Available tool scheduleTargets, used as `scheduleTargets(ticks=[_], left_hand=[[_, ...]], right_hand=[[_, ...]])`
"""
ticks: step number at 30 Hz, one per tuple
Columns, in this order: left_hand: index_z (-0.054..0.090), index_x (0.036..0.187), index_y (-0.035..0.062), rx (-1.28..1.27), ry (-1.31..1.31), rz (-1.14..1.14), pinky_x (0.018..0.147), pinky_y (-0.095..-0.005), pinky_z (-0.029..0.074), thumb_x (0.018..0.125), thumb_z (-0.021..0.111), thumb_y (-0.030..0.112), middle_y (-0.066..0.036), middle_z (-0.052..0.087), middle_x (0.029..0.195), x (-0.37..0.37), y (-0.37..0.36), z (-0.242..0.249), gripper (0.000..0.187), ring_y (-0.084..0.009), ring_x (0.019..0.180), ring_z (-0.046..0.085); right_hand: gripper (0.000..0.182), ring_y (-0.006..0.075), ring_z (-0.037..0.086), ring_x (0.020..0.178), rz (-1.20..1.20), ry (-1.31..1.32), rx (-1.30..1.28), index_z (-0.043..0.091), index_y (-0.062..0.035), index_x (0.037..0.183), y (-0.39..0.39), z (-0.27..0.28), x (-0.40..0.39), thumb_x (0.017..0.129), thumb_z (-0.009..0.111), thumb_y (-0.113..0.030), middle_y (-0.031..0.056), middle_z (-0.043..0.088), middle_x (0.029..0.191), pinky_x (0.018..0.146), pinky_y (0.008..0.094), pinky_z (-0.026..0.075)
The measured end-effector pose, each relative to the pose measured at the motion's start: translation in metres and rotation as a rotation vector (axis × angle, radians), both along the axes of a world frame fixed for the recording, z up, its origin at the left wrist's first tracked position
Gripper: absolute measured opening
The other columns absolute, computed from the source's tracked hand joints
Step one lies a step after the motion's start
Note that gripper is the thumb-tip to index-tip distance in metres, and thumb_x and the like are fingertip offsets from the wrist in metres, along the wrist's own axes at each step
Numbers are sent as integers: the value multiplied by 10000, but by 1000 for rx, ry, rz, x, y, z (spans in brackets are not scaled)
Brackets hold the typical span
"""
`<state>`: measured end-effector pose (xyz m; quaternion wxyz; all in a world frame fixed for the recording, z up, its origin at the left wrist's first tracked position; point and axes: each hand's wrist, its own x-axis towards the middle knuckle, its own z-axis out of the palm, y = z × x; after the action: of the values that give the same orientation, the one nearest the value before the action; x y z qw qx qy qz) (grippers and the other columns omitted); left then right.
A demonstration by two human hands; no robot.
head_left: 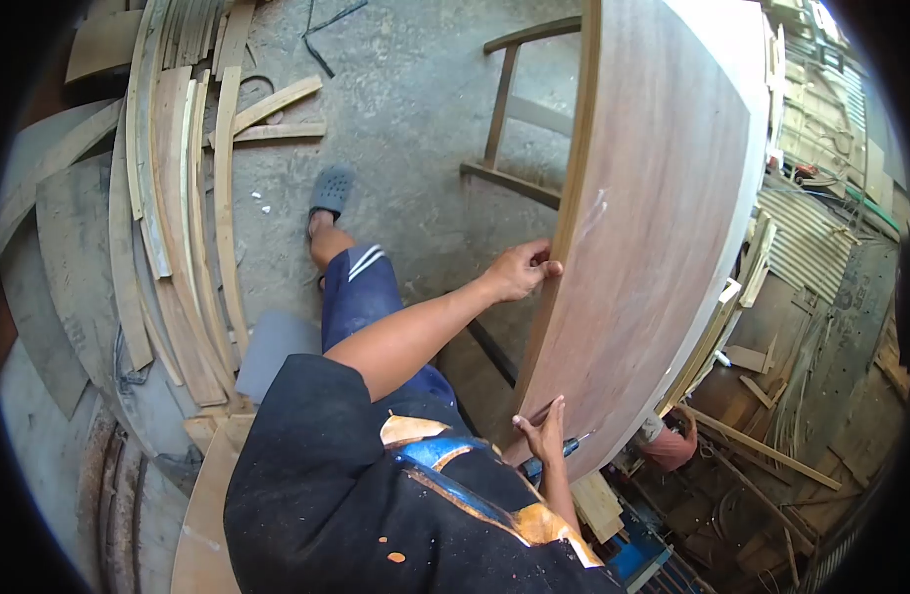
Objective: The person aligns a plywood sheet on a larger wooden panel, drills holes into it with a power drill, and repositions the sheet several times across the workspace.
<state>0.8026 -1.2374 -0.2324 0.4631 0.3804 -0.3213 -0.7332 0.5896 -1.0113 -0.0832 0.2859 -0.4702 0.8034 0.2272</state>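
Note:
A large reddish-brown wooden panel (653, 238) with a lighter edge strip (574, 188) lies in front of me. At that strip is my left hand (520, 271), its fingers curled and thumb pressed close; anything small between them is hidden. Lower down, my right hand (544, 433) rests at the panel's near corner, fingers stretched out over the surface and thumb apart. Just beyond its wrist shows a blue and black tool with a thin bit, like a power drill (572, 445), partly covered by the hand. A pale mark (595, 210) crosses the panel's face.
Long curved wood strips (192, 228) are piled on the left. A wooden frame (504, 109) stands beyond the panel's edge. My sandalled foot (333, 188) is on the concrete floor (395, 129). Another person's sleeve (670, 447) shows at right, amid scrap wood (762, 436).

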Motion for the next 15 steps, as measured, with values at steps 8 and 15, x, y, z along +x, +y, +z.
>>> scheduleTargets(ticks=[8, 15], left_hand=[[673, 983, 96, -106, -141, -290, 755, -392, 503, 874, 631, 317, -118, 702, 918, 39, -23, 1, 250, -270, 886, 674], [659, 923, 90, 136, -235, -373, 718, -388, 496, 858, 643, 365, -112, 682, 847, 75, -36, -54, 283, -277, 824, 663]], right_hand=[[1173, 425, 172, 1412, -18, 79, 192, 64, 175, 1410, -18, -11, -1, 706, 810, -394, 388, 147, 1472, 1163, 382, 189], [1241, 420, 222, 1398, -109, 115, 297, 69, 185, 1397, -37, -6, 7, 635, 859, -394, 387, 220, 1449, 1143, 369, 243]])
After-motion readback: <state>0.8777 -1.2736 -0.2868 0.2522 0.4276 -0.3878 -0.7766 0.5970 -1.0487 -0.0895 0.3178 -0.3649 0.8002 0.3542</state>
